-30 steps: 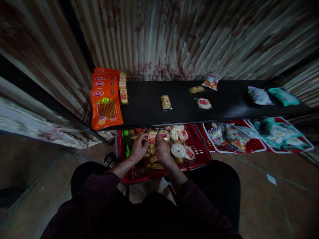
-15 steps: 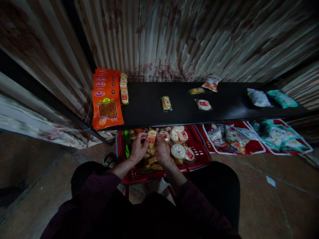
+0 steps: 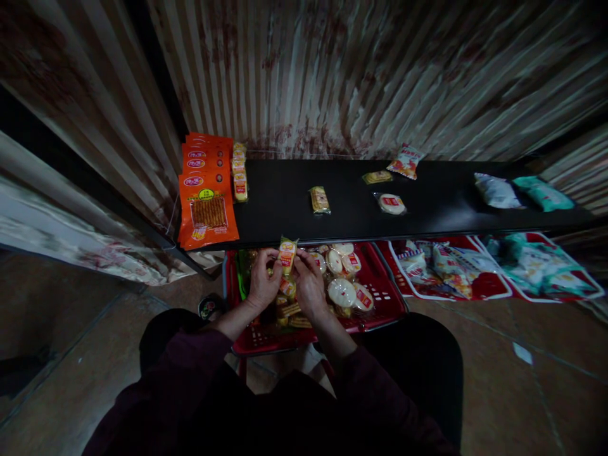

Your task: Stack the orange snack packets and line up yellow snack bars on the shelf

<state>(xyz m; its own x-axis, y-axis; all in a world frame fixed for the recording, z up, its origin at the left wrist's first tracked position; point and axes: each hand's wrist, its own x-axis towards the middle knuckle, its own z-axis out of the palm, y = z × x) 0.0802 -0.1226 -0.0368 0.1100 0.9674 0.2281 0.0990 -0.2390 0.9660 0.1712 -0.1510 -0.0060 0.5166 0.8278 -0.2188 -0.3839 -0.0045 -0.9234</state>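
Note:
Between my two hands is a small yellow snack packet with a red and white label, held upright over the basket. My left hand pinches its left edge, and my right hand grips its right edge. Below them the red basket holds more yellow packets and round white wrapped crackers. Just beyond, on the black shelf, a row of like yellow packets stands beside overlapping orange snack bags.
Along the shelf lie a biscuit packet, a round wrapped cracker, a flat yellow packet, a red-white bag, a white bag and a teal bag. Two more baskets with bags sit under its right side. Pleated curtain hangs behind.
Both hands have raised the yellow packet slightly, toward the shelf's front edge. It now stands clearer above the basket's contents. The view has shifted a little.

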